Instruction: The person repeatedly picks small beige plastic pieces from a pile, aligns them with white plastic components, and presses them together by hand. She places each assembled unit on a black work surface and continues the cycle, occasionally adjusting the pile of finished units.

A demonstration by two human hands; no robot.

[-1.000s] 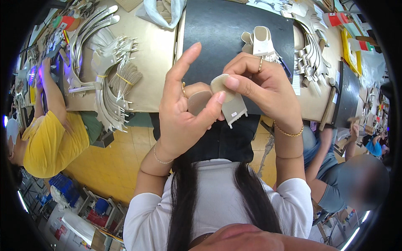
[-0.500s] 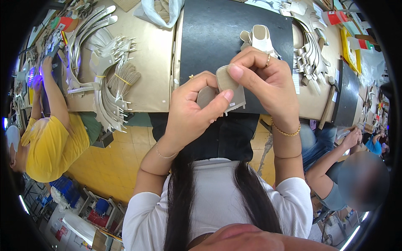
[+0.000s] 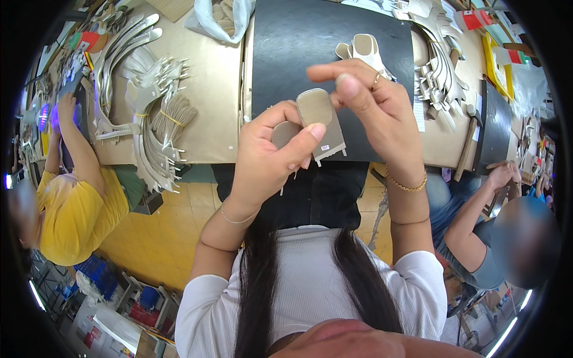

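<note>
My left hand (image 3: 267, 146) pinches a taupe leather piece (image 3: 327, 126) between thumb and fingers, held up over the near edge of the black mat. Its top is rounded with a lighter rim, a small white label sits near the bottom, and short narrow tabs stick out there. Another rounded taupe piece (image 3: 285, 135) shows behind the thumb in the same hand. My right hand (image 3: 373, 104) is just right of the piece's top, index finger stretched out and thumb apart, with nothing seen in it. Farther off on the mat lie several pale pieces with rounded taupe ends (image 3: 365, 49).
Under my hands lies the black mat (image 3: 280, 65). Bundles of strap-like pale pieces (image 3: 146, 128) lie left, other bundles (image 3: 439, 65) right, beside a hammer (image 3: 468, 140). A plastic bag (image 3: 224, 27) of pieces stands at the far side. People sit at both sides, one in a yellow shirt (image 3: 80, 212).
My right hand has come off the piece's top edge, and its index finger is now stretched out. The left hand has shifted slightly left with the piece, whose front now shows more.
</note>
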